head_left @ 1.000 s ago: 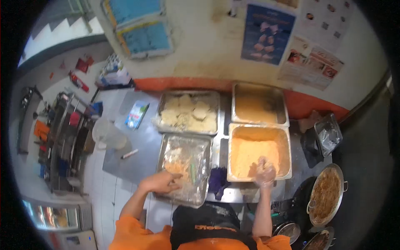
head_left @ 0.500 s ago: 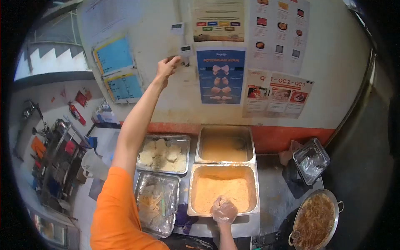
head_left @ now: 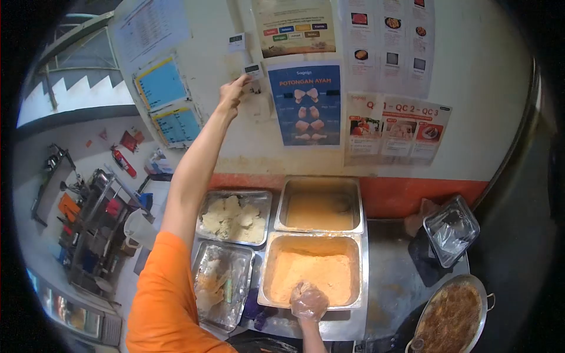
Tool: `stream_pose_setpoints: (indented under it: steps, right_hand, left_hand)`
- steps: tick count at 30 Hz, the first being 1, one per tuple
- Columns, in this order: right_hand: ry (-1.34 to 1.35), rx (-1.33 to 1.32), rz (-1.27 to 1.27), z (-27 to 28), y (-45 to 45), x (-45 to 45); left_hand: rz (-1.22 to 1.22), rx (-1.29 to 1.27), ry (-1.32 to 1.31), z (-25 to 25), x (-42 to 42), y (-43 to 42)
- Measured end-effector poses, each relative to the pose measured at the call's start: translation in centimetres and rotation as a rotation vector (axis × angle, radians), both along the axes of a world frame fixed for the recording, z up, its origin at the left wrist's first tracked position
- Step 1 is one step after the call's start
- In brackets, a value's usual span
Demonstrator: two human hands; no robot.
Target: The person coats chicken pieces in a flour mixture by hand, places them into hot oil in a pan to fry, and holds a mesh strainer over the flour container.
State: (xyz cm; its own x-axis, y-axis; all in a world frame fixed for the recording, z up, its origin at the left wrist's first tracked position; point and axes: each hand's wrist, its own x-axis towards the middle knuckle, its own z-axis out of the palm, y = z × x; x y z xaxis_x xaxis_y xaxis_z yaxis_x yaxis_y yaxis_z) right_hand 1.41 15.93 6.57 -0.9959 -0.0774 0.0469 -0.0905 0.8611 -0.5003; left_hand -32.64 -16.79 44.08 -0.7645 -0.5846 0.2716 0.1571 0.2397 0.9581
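My bare left hand (head_left: 233, 94) is stretched up to the wall, fingers curled together, with the fingertips at the lower edge of a small white digital timer (head_left: 252, 70). A second digital timer (head_left: 236, 42) hangs just above it. Low in front of me, my right hand (head_left: 309, 301) wears a clear plastic glove dusted with crumbs. It is closed over the front rim of a deep steel pan (head_left: 362, 276) of orange breading flour (head_left: 315, 272); what its fingers hold, if anything, is hidden. Behind stands a steel pan of orange liquid (head_left: 318, 210).
On the left are a tray of pale, floury pieces (head_left: 232, 219) and a messy metal tray (head_left: 247, 294) with scraps. To the right are a wide pan of brown bubbling oil (head_left: 450, 317) and a plastic-lined container (head_left: 452, 232). Posters (head_left: 306, 106) cover the wall.
The view has shifted slightly. My left hand stays at the lower timer, its fingertips now against its lower edge. The gloved right hand has drawn back a little toward the pan's front rim.
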Motion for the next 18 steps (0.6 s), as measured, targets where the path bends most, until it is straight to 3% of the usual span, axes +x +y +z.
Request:
stream_pose_setpoints:
  steps: [4,6,8,9,10,12,16,18]
  right_hand:
    - [0.018,-0.050,-0.050,1.5,0.1,0.1]
    - [0.008,-0.070,-0.064,1.1,0.0,-0.2]
    - [0.031,-0.070,-0.075,0.6,-0.1,0.1]
    - [0.067,-0.064,-0.085,0.4,-0.3,0.2]
    - [0.109,-0.061,-0.098,0.5,-0.6,-0.1]
    - [0.086,-0.055,-0.097,2.4,-0.9,0.0]
    - [0.005,0.034,-0.194,2.9,-2.0,0.5]
    - [0.103,0.316,-0.043,-2.7,0.0,0.0]
  left_hand:
    - [-0.036,-0.090,0.084,-4.3,5.8,-1.4]
    - [-0.162,-0.232,-0.026,-7.2,12.8,-1.7]
    - [-0.273,-0.542,0.070,-13.1,19.8,-3.9]
    - [-0.199,-0.680,-0.152,-15.1,24.8,-4.2]
    - [-0.229,-0.691,-0.127,-17.4,29.6,-4.5]
    - [-0.198,-0.799,-0.405,-21.8,39.7,-7.5]
    - [0.159,-0.297,-0.712,-28.0,59.0,-12.9]
    - [0.302,-0.203,-0.678,-31.7,68.7,-17.9]
